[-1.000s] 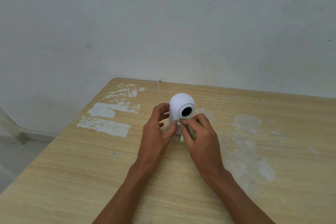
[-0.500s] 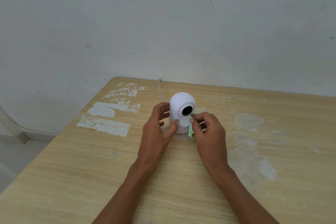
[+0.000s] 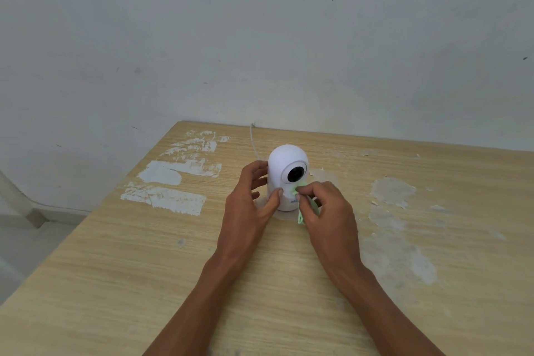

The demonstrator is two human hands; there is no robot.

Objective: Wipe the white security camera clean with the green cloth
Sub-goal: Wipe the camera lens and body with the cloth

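The white security camera [image 3: 281, 162] stands upright on the wooden table [image 3: 144, 263], its round black lens facing me. My left hand [image 3: 248, 205] wraps its left side, with fingers behind the body and the thumb on the front of the base. My right hand [image 3: 326, 211] pinches the small green cloth [image 3: 300, 215] and presses its tip against the camera just below the lens. Most of the cloth is hidden under my right fingers.
A thin white cable [image 3: 253, 139] runs from behind the camera to the table's far edge at the wall. White worn patches [image 3: 164, 198] mark the tabletop on the left and right. The table's left edge drops to the floor [image 3: 26, 240].
My right hand moved the cloth from the camera's base out to its right side, then back up against the front just under the lens. My left hand stayed on the camera.
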